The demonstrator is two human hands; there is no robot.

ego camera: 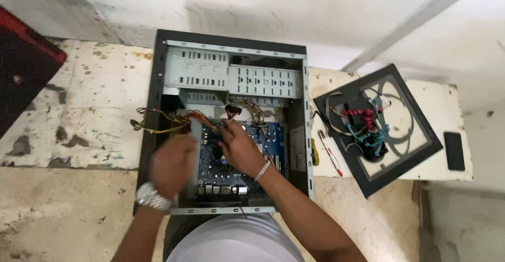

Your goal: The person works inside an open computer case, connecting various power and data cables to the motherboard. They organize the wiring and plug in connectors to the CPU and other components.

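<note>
**Computer case lies open on a worn white table, both hands inside**

Computer case (pixel 230 73), black outside and bare grey metal inside, lies on its side in the middle of the scene with its open side facing up. Its perforated drive bays (pixel 234 75) fill the far end; the blue motherboard (pixel 231 159) sits at the near end. A bundle of yellow, orange and black power cables (pixel 163 121) spills over the case's left wall.

Left hand (pixel 172 165), blurred, hovers over the left part of the motherboard with the fingers curled; whether it grips anything cannot be told. A silver wristwatch (pixel 152 196) sits on that wrist. Right hand (pixel 239 147) reaches far into the case, fingertips pinched at the cables just beyond the board. A thin silver bracelet (pixel 262 171) circles its wrist.

To the right of the case lies a red-handled screwdriver (pixel 331 157), and further right a black side panel (pixel 377 130) with round cut-outs, carrying a tangle of red, teal and white wires (pixel 368 125). A small flat black rectangle (pixel 454 150) rests near the table's right edge.

The table (pixel 89 109) is white, chipped and stained. A pale wall (pixel 315 4) rises behind it, and a dark red-edged object (pixel 23 67) shows at far left.
</note>
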